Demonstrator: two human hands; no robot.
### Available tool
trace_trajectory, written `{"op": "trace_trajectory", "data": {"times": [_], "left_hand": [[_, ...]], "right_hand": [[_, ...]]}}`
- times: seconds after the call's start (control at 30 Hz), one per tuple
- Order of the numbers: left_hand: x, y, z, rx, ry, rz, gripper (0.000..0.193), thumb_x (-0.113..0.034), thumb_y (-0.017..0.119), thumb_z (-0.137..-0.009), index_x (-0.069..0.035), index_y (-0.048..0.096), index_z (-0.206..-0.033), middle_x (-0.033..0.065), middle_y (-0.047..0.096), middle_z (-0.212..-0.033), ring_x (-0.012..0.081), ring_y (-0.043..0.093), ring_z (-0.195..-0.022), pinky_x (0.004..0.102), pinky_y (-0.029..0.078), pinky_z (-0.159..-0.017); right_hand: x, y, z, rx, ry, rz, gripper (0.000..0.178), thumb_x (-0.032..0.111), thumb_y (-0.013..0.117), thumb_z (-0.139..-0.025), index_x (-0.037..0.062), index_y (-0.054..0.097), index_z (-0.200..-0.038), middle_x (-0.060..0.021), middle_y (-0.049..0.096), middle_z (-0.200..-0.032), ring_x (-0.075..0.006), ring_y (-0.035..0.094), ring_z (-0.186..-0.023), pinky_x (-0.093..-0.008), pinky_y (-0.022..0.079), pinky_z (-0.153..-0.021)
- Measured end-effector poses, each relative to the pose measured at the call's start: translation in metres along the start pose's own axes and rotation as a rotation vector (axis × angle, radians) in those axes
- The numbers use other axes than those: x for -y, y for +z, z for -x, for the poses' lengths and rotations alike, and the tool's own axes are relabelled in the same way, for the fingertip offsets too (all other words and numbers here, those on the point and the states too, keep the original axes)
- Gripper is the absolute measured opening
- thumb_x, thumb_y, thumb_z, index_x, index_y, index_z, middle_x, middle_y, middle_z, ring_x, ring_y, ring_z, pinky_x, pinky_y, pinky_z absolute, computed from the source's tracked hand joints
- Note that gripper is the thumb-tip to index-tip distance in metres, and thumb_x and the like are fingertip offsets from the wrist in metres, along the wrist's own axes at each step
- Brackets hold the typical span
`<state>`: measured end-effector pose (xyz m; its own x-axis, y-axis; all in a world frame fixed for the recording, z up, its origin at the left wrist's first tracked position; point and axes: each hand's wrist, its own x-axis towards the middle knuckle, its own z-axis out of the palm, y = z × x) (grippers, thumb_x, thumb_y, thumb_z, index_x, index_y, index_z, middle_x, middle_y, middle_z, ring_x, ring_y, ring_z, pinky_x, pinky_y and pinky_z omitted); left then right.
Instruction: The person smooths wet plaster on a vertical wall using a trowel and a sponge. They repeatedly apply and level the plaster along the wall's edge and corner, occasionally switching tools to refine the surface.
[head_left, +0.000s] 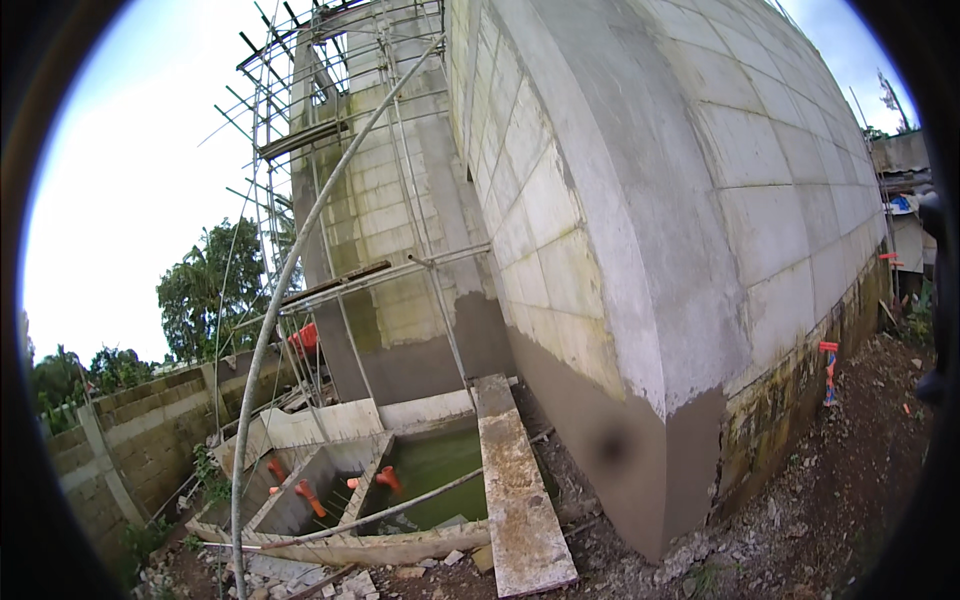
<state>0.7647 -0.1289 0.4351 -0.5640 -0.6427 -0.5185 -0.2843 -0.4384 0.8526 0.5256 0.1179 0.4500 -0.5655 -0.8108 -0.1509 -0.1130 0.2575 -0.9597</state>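
Note:
Neither of my hands shows in the head view, so what they hold or touch cannot be seen. Ahead stands a tall building corner with a grey plastered edge [625,200] and pale block walls [760,150]. A darker band of plaster [570,390] runs along its base. At lower left, a concrete tank [340,548] holds green water [440,475]. Several orange pipe stubs [310,497] stick out at its inner walls. A rough, dirty plank [515,490] lies across the tank's right side.
Metal scaffolding [410,190] rises against the back wall. A long pole [290,260] slants up across the left. Behind is a block boundary wall [150,430] with trees [215,290]. Rubble [365,580] lies in front; an orange-and-blue object [829,370] stands on the dirt slope [850,450].

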Motion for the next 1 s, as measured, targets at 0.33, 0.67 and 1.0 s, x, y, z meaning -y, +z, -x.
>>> {"op": "trace_trajectory", "data": {"times": [0.33,0.67,1.0], "left_hand": [[0.030,0.007,-0.025,0.079,-0.092,0.006,0.072,-0.060,0.031,-0.100,-0.005,0.049,-0.143,0.0115,0.051,-0.145,0.0255,0.047,-0.134,0.0407,0.029,-0.116],[0.127,-0.014,-0.050,0.136,-0.259,0.059,0.074,-0.061,0.026,-0.103,-0.004,0.049,-0.144,0.0113,0.050,-0.147,0.0255,0.046,-0.135,0.0405,0.028,-0.117],[0.161,0.013,-0.031,-0.014,-0.571,-0.629,0.091,-0.079,0.023,-0.092,-0.009,0.056,-0.139,0.0147,0.061,-0.134,0.0305,0.057,-0.124,0.0449,0.042,-0.104]], "right_hand": [[-0.039,-0.004,0.010,-0.016,0.113,0.028,0.050,0.036,0.074,-0.084,-0.0028,0.066,-0.115,-0.0161,0.069,-0.106,-0.0253,0.063,-0.105,-0.0387,0.051,-0.088],[-0.176,-0.016,0.076,-0.075,0.427,0.096,0.051,0.036,0.075,-0.082,-0.0033,0.067,-0.113,-0.0169,0.069,-0.106,-0.0264,0.063,-0.105,-0.0397,0.051,-0.089],[-0.327,-0.110,0.276,-0.356,0.813,0.180,0.052,0.037,0.076,-0.080,-0.0038,0.069,-0.111,-0.0178,0.070,-0.106,-0.0275,0.064,-0.106,-0.0407,0.051,-0.090]]}}
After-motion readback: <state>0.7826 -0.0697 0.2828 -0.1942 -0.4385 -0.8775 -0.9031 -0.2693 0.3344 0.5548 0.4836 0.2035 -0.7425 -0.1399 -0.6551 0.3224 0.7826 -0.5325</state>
